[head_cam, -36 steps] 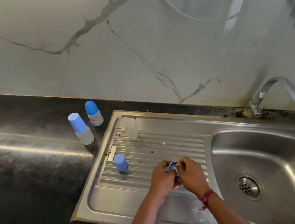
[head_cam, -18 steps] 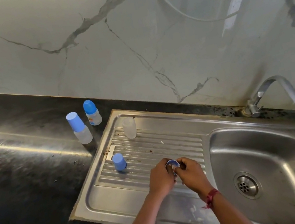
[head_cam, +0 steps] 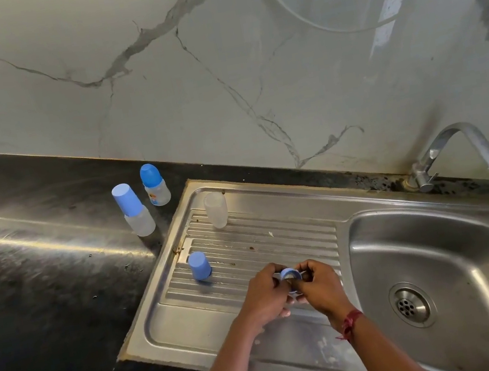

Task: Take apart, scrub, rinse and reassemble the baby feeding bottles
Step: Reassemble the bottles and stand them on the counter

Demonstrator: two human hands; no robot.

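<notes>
1. You are holding the blue ring (head_cam: 289, 274) between both hands, above the ridged drainboard (head_cam: 246, 243). This small part could be slipping out if your fingers are wet. The sink basin (head_cam: 458, 233) is lying just to your right, so I judge that a dropped ring could be rolling down toward the drain (head_cam: 411, 306).
2. I think you are working the teat out of the ring, but your fingers are hiding the teat, so I cannot be sure. If you are pushing too hard, the soft piece could be tearing or jumping away.
3. The blue cap (head_cam: 199, 265) is standing alone on the drainboard, near your left hand (head_cam: 266, 295). A careless move of the wrist could be knocking it over.
4. The clear bottle body (head_cam: 216, 210) is standing at the far edge of the drainboard, well apart from your hands. Two capped bottles (head_cam: 135, 210) are waiting on the dark surface (head_cam: 40, 268) beside the sink. By my judgement they are not yet taken apart.
5. The grip of the left hand is narrow: thumb and fingers are curling in and pinching the left side of the ring.
6. The grip of the right hand (head_cam: 322, 289) is also narrow, and it is pinching the right side of the same ring. I am seeing nothing else in either hand.
</notes>
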